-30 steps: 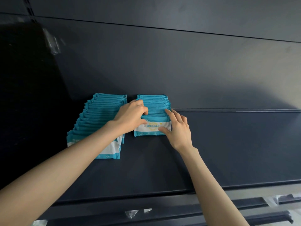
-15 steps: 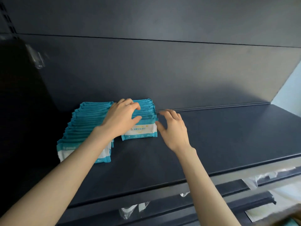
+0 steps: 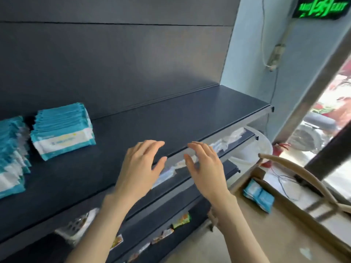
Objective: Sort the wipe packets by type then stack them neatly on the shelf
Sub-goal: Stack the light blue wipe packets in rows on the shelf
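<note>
packet stack (image 3: 62, 130) released; left grip (image 3: 138, 168) and right grip (image 3: 207, 169) now spread, withdrawn.

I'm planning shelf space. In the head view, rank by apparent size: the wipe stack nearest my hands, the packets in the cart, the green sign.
1. wipe stack, clearly largest.
2. green sign and packets in the cart: look alike; the sign is cropped and farther, so unranked.

pale blue wall (image 3: 247, 54) beside green exit sign (image 3: 321, 6).
</note>
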{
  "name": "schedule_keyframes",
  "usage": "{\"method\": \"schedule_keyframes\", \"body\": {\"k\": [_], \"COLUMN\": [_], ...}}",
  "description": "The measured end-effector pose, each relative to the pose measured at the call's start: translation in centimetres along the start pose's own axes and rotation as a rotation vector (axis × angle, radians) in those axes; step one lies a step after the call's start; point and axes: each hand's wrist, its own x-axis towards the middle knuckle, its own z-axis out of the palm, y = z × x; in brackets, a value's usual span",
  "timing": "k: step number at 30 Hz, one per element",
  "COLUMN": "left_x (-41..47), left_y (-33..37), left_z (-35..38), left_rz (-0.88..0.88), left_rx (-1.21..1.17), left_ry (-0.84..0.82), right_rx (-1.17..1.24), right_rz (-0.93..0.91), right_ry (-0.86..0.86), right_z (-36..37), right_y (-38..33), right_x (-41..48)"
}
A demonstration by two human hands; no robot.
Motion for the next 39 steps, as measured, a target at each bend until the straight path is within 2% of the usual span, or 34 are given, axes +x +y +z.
{"method": "schedule_keyframes", "body": {"k": [10,19,24,31,39], "left_x": [-7.8,-11.0,-7.8,0.7,9.7], "left_y": [17.5,25.6,26.8,26.6,24.5], "left_z": [15.8,23.7,27.7,35.6,48.1], "left_rz": [0.006,0.087,0.118,0.121,0.092], "left_rx": [-0.231,-0.25,-0.249,-0.269,-0.253], "left_ry": [-0.357,-0.677,-0.749,-0.802,-1.016], "right_rx": [-0.141,-0.167,-0.178,-0.153,-0.097], "right_rz": [0.334,0.643,0.736,0.834,1.029], "right_ry": [-0.158,-0.24,-0.224,-0.188,-0.251], "right_z": [-10.8,-14.2,-14.6,-12.3,-6.4], "right_y": [15.7,23.4,27.5,35.3,45.6], "right_x": [-16.3,-25.2,-24.7,-18.4,-11.2]}}
